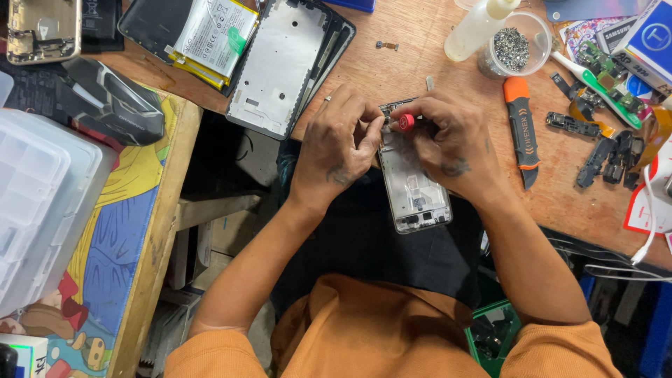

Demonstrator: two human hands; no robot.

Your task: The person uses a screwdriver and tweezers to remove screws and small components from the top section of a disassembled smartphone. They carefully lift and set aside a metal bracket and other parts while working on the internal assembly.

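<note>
Together, the left hand [341, 143] steadied the phone frame [413, 185] while the right hand [448, 140] gripped a red-capped screwdriver [405, 122] upright on it.

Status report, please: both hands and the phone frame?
Left hand steadies phone frame at top edge. Right hand grip on red-capped screwdriver, tip at frame. Nothing in the way.

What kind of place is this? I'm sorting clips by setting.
Most likely a phone repair bench. Both hands work a red-capped screwdriver on an opened phone frame, with a loose battery, a cup of tiny screws and an orange opening tool on the wooden table.
</note>
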